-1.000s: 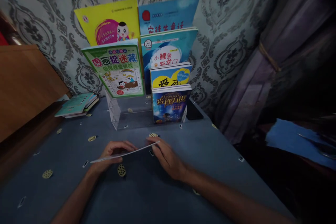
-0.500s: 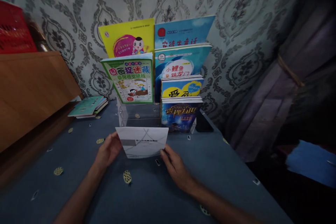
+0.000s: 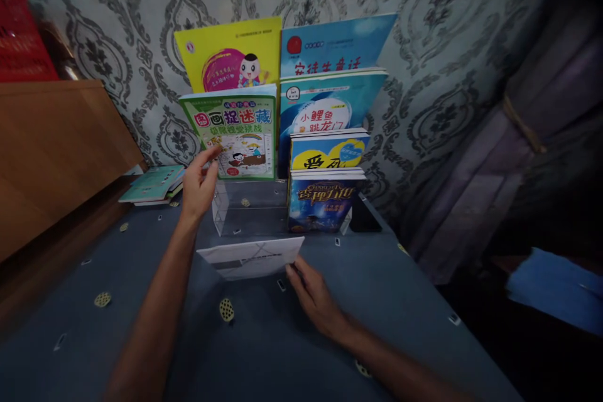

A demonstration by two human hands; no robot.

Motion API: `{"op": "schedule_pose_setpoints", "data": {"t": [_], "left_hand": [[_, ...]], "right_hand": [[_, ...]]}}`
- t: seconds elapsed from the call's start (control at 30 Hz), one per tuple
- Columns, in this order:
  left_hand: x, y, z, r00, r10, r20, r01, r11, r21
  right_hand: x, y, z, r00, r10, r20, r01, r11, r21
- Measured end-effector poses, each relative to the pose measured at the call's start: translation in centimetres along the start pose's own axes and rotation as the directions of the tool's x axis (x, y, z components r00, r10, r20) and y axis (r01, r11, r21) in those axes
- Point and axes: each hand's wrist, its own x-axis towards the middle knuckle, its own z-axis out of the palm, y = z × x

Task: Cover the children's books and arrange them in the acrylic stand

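My right hand (image 3: 318, 295) grips the right edge of a white booklet (image 3: 254, 256), thumb in front, and the booklet is tilted back above the table. My left hand (image 3: 200, 185) is raised at the lower left edge of a green picture book (image 3: 242, 135), fingers apart; whether it touches the cover I cannot tell. Behind the green book stands a yellow book (image 3: 230, 53). To the right, books stand in stepped rows: a blue one (image 3: 339, 44), a teal one (image 3: 325, 107), a blue-and-yellow one (image 3: 327, 154) and a dark blue one (image 3: 323, 204) in front.
A clear stepped stand (image 3: 219, 210) supports the books on the blue patterned tablecloth (image 3: 264, 352). At the left lie stacked books (image 3: 153, 185) beside a wooden cabinet (image 3: 61, 163). A dark flat object (image 3: 365, 217) lies right of the stand, near a curtain (image 3: 461, 157).
My left hand has let go of the white booklet and moved up to the green book. The booklet, still in my right hand, has tipped further back.
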Motion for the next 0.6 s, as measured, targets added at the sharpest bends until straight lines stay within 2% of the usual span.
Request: {"op": "schedule_pose_setpoints", "data": {"t": [0.17, 0.6], "left_hand": [[0.1, -0.7, 0.4, 1.000, 0.015, -0.018, -0.014, 0.999, 0.029], [0.7, -2.0, 0.6, 0.998, 0.004, 0.069, -0.007, 0.999, 0.042]], "right_hand": [[0.0, 0.0, -0.1, 1.000, 0.025, -0.006, -0.025, 1.000, -0.019], [0.1, -0.3, -0.3, 0.998, 0.065, -0.003, -0.065, 0.998, 0.010]]}}
